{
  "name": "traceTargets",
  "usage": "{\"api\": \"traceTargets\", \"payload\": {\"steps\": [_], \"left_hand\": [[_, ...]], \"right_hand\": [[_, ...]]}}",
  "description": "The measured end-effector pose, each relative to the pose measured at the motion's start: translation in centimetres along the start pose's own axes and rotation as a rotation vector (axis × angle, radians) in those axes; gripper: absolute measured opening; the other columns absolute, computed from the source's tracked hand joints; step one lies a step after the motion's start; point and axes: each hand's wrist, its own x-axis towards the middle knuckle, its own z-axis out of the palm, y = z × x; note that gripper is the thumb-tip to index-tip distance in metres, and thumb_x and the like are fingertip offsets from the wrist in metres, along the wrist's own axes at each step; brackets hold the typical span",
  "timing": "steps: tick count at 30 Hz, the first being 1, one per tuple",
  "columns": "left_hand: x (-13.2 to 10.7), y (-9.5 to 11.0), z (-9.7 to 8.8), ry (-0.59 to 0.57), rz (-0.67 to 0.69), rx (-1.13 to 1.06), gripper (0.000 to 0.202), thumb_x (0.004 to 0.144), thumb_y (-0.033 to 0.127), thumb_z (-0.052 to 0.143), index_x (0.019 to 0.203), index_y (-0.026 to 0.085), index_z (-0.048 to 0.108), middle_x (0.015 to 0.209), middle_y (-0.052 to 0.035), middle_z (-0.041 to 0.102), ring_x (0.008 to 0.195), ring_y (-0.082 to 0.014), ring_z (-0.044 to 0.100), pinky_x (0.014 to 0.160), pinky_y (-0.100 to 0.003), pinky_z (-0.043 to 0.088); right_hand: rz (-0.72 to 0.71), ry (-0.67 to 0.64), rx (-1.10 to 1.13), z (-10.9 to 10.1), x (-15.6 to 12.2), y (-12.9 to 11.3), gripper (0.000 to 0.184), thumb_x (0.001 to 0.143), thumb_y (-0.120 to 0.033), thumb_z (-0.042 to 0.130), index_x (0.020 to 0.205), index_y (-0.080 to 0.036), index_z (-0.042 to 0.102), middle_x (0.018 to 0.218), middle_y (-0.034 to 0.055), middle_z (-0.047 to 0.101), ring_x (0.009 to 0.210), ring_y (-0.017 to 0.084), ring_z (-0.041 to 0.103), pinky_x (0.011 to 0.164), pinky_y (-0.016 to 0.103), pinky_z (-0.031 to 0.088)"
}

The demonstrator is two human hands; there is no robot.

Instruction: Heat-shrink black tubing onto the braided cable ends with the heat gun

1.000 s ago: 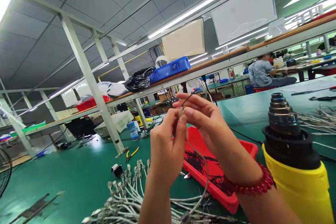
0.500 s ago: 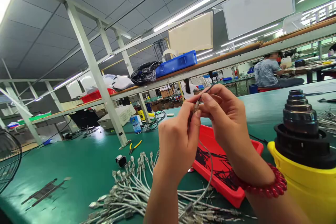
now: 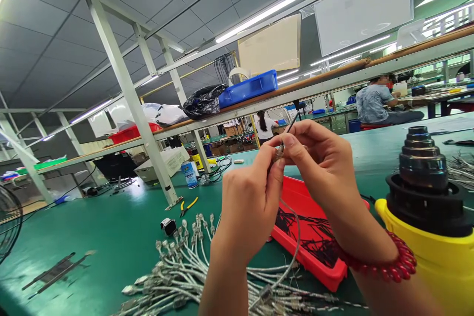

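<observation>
My left hand [image 3: 248, 197] is closed, pinching a grey cable [image 3: 298, 231] near its end between thumb and forefinger. The cable loops down from my fingers toward the bench. My right hand [image 3: 322, 163] is closed against the left one, its thumb and fingertips on a thin black tube [image 3: 294, 122] that sticks up at the cable's end. Whether the tube is around the cable or beside it is hidden by my fingers. Below lies a pile of similar cables [image 3: 185, 266] with clear plugs. A red tray [image 3: 311, 265] with many thin black tubes [image 3: 320, 252] sits under my right wrist.
At the right stands a yellow tool [image 3: 425, 261] with a stepped metal nozzle [image 3: 422, 163]. Yellow-handled pliers [image 3: 189, 206], a watch [image 3: 168, 226] and a blue can [image 3: 190, 175] are on the green bench [image 3: 122, 237]. A shelf post [image 3: 129, 94] rises at left. Two people sit farther back.
The black tube now points more steeply upward between my fingertips. My right hand has shifted slightly to the right; the left keeps its pinch on the cable. The view has moved a little.
</observation>
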Motion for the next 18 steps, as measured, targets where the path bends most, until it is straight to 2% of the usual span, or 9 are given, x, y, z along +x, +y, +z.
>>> {"api": "traceTargets", "payload": {"steps": [5, 12, 18], "left_hand": [[-0.06, 0.11, -0.15, -0.015, -0.008, 0.01, 0.031, 0.102, 0.032, 0.035, 0.125, 0.023, 0.054, 0.074, 0.0032, 0.065, 0.052, -0.0067, 0.048, 0.051, -0.023, 0.038], [0.13, 0.48, -0.18, -0.023, -0.005, 0.049, 0.031, 0.101, 0.033, 0.035, 0.121, 0.022, 0.056, 0.065, 0.0042, 0.058, 0.051, -0.008, 0.047, 0.05, -0.022, 0.037], [-0.19, 0.26, -0.3, 0.056, 0.026, 0.062, 0.029, 0.101, 0.029, 0.036, 0.119, 0.019, 0.056, 0.063, 0.0041, 0.057, 0.049, -0.008, 0.047, 0.05, -0.022, 0.035]], "right_hand": [[-0.007, -0.029, -0.013, -0.34, 0.07, 0.11, 0.013, 0.079, -0.021, 0.073, 0.079, -0.016, 0.061, 0.072, -0.0042, 0.068, 0.058, 0.005, 0.064, 0.05, 0.01, 0.053], [-0.006, -0.021, -0.01, -0.49, 0.12, 0.13, 0.015, 0.075, -0.02, 0.077, 0.077, -0.017, 0.063, 0.07, -0.0052, 0.067, 0.057, 0.003, 0.065, 0.053, 0.008, 0.053], [0.082, -0.026, 0.163, -0.27, 0.02, 0.51, 0.011, 0.075, -0.024, 0.078, 0.079, -0.019, 0.069, 0.075, -0.0014, 0.074, 0.064, 0.007, 0.069, 0.059, 0.012, 0.057]]}}
